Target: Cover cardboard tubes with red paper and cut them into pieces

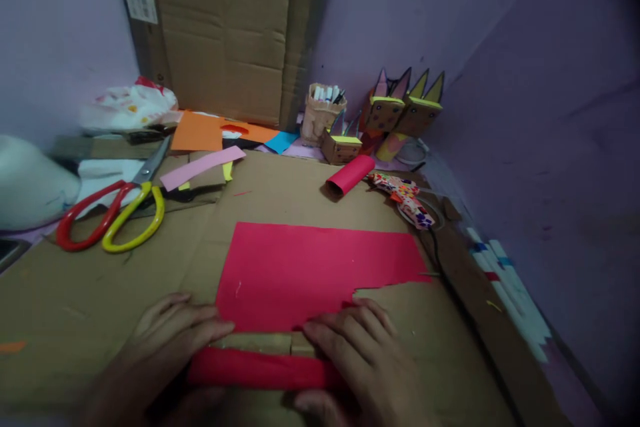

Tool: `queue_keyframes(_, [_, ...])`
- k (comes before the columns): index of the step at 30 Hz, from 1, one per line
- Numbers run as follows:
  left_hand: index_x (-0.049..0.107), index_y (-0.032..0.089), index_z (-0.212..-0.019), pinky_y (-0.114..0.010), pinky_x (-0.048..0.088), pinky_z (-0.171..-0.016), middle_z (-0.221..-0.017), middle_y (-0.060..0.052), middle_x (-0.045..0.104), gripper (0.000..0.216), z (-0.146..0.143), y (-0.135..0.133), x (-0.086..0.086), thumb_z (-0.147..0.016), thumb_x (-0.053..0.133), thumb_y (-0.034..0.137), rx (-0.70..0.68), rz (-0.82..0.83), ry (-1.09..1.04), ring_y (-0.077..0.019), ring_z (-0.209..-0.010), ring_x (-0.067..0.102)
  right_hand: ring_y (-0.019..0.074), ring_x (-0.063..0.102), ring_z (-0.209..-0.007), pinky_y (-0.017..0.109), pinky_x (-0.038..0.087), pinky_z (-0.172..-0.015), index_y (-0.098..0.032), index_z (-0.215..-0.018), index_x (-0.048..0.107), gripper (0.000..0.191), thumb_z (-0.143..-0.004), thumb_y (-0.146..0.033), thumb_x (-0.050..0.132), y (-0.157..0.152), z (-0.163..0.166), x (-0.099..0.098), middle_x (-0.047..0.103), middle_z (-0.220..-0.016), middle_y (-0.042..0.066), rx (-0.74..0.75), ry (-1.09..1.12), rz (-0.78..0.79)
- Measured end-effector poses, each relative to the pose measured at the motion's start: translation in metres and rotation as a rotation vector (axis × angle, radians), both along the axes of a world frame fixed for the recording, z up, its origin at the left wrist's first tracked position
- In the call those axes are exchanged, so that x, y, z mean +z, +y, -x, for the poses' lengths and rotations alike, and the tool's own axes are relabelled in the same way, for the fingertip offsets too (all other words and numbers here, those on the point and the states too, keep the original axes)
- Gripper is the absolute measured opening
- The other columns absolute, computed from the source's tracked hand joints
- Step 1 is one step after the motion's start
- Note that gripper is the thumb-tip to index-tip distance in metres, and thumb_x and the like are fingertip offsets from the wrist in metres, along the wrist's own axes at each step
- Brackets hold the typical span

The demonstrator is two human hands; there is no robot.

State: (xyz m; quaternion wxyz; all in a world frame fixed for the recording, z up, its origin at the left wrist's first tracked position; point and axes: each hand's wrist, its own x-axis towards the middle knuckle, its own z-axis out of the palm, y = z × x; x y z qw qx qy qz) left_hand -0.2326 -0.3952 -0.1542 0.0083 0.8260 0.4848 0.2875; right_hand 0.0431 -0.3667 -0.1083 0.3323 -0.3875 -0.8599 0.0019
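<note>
A brown cardboard tube (253, 343) lies crosswise at the near edge of a red paper sheet (300, 267). The near part of the paper is folded up over the tube's front side as a red band (265, 371). My left hand (173, 343) grips the tube's left end, fingers over the top and thumb below. At the other end, my right hand (363, 350) holds it the same way, its fingertips resting on the paper. The sheet lies flat beyond the tube, with a ragged notch cut from its right near corner. Both tube ends are hidden by my hands.
Scissors (143, 180) with red and yellow handles lie left. A rolled red tube (351, 175) sits behind the sheet, beside a flower-patterned glue gun (400, 195) with a black cord. Markers (510, 290) line the right wall. Cardboard figures (385, 113) and a pen cup (323, 113) stand behind.
</note>
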Motion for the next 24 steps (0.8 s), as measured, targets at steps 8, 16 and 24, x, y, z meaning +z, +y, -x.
queue_keyframes(8, [0.053, 0.024, -0.118, -0.039, 0.048, -0.096, -0.108, -0.004, 0.068, 0.045, -0.014, 0.002, 0.022, -0.078, 0.062, 0.044, 0.008, -0.001, 0.113, -0.0244, -0.103, 0.062, 0.0185, 0.069, -0.083, 0.042, 0.036, -0.092, -0.02, -0.117, 0.059, 0.044, -0.102, -0.04, 0.024, -0.003, -0.003, 0.003, 0.076, -0.099, -0.002, 0.005, -0.327, -0.031])
queue_keyframes(16, [0.049, 0.026, -0.115, -0.045, 0.037, -0.096, -0.105, -0.002, 0.066, 0.04, -0.034, -0.001, 0.035, -0.076, 0.058, 0.022, 0.031, 0.15, -0.144, -0.0256, -0.101, 0.058, 0.02, 0.072, -0.087, 0.039, 0.052, -0.078, -0.019, -0.121, 0.058, 0.04, -0.095, -0.045, 0.041, 0.002, 0.004, -0.005, 0.073, -0.109, -0.002, 0.126, -0.403, -0.087])
queue_keyframes(24, [0.047, 0.027, -0.108, -0.04, 0.038, -0.097, -0.101, 0.0, 0.065, 0.039, -0.034, -0.002, 0.036, -0.072, 0.056, 0.017, 0.054, 0.134, -0.152, -0.0233, -0.102, 0.057, 0.0282, 0.071, -0.092, 0.044, 0.056, -0.081, -0.011, -0.135, 0.044, 0.066, -0.085, -0.053, 0.053, 0.002, -0.005, -0.008, 0.073, -0.108, 0.008, 0.117, -0.421, -0.021])
